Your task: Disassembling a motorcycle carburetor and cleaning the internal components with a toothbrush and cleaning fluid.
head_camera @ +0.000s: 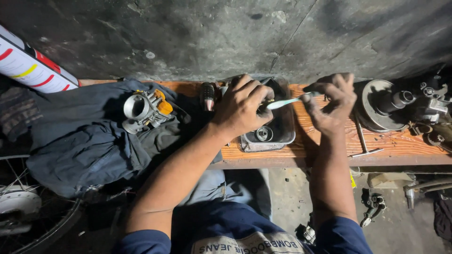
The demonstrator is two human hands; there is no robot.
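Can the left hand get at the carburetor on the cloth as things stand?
Probably yes, but not freely. The carburetor lies uncovered on the dark cloth, with nothing between it and the left hand. That hand is closed around a small part over the metal tray, so it would have to let go first.

The person is wearing a dark navy blue top with short sleeves, the cloth ending above each elbow and leaving both forearms bare. The left hand (pixel 242 110) and the right hand (pixel 332 103) are going without gloves, rings or a watch, and dark grime is showing on the fingers (pixel 341 84) and knuckles. A pale grey-blue pair of jeans is covering the legs, and a light patch with dark printed lettering is sitting at the waist, at the bottom edge of the view between the two arms.
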